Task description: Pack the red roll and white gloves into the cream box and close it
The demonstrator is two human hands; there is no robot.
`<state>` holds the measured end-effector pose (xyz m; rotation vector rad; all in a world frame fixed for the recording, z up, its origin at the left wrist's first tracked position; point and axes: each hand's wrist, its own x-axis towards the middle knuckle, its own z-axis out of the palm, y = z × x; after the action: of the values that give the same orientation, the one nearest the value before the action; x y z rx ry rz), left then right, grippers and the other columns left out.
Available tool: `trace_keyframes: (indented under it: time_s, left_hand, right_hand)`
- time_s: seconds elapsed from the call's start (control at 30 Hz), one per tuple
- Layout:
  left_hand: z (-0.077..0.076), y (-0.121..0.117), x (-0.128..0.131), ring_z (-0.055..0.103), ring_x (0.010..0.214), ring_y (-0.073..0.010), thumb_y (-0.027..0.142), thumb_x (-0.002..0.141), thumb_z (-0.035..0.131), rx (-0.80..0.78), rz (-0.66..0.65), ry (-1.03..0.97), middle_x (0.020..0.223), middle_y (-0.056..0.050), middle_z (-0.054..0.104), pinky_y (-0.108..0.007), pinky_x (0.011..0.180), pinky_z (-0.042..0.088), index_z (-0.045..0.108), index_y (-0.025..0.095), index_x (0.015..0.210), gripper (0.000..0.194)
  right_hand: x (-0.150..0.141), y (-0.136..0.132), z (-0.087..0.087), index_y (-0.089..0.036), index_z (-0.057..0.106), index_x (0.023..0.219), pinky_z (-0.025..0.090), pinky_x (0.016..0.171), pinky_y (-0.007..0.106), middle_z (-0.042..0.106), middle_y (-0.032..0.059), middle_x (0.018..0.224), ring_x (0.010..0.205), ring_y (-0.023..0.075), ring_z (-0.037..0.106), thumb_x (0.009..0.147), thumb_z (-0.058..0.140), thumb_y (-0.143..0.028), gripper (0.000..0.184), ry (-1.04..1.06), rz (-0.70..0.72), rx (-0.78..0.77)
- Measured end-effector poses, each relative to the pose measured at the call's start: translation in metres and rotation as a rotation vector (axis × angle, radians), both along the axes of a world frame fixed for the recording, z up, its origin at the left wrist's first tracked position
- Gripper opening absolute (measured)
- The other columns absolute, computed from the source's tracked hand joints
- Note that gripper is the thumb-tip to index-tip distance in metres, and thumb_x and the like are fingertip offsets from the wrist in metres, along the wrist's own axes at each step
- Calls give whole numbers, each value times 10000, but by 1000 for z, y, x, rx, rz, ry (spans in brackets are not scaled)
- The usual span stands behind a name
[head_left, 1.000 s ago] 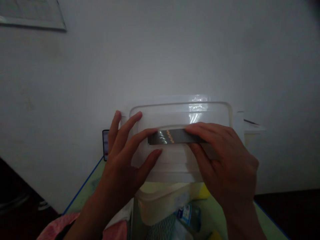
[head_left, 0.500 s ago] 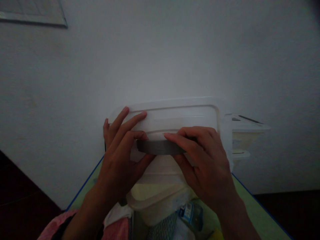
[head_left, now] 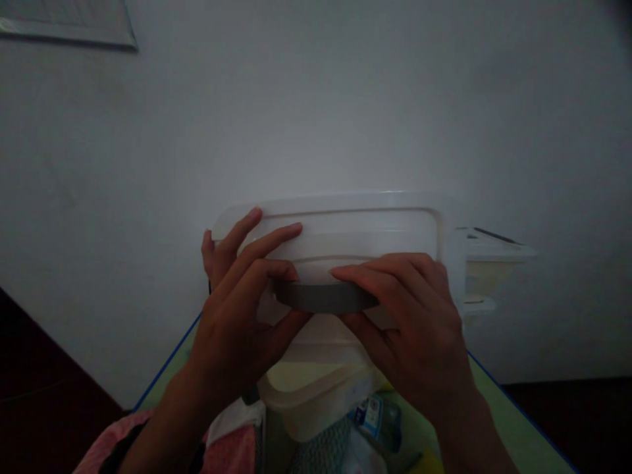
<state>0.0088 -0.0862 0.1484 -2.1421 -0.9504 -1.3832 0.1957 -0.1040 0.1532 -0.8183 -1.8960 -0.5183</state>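
Note:
Both hands hold a dark grey curved band (head_left: 326,298), which looks like a roll of tape seen edge-on. My left hand (head_left: 241,306) pinches its left end, thumb below and index finger above, while its other fingers spread over a white plastic lid (head_left: 365,227). At the right end, my right hand (head_left: 409,322) grips the band with its thumb underneath and fingertips along the top edge. The band is in front of the lid; I cannot tell whether they touch. My fingers hide both ends of the band.
Below the hands are a translucent tub (head_left: 316,408), a plastic bottle (head_left: 378,421) with a blue label and a pink-and-white cloth (head_left: 234,441). They are on a green table (head_left: 498,408) with a blue edge. A pale wall (head_left: 316,99) rises behind; white plastic parts (head_left: 494,253) jut out right.
The grey band and both hands have shifted slightly down and to the right in view. My grip on the band is nearly the same.

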Motion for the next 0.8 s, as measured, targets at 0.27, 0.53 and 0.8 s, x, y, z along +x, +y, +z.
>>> trace_keyframes:
  time_s: [0.27, 0.53, 0.8]
  left_hand:
    - [-3, 0, 6, 488, 1264, -300, 212, 786, 631, -56, 3, 1, 1254, -94, 618, -667, 1088, 136, 455, 241, 874, 199]
    - [-2, -2, 7, 492, 1255, -289, 200, 784, 648, -61, -17, 14, 1258, -89, 605, -654, 1110, 108, 485, 240, 922, 217]
    - [0, -7, 2, 391, 1328, -251, 171, 806, 621, -79, -152, -130, 1408, -80, 433, -471, 1086, 367, 457, 266, 1195, 432]
  right_hand:
    - [0, -1, 1, -183, 644, 1013, 357, 783, 350, 665, 19, 913, 857, 180, 557, 808, 621, -119, 216, 17, 25, -91]
    - [1, -1, 1, -181, 654, 999, 342, 763, 369, 627, 29, 865, 839, 200, 539, 759, 633, -205, 241, 25, -3, -136]
    - [15, -6, 8, -178, 590, 737, 308, 726, 367, 590, 19, 709, 720, 187, 519, 845, 564, -291, 158, 187, -272, -51]
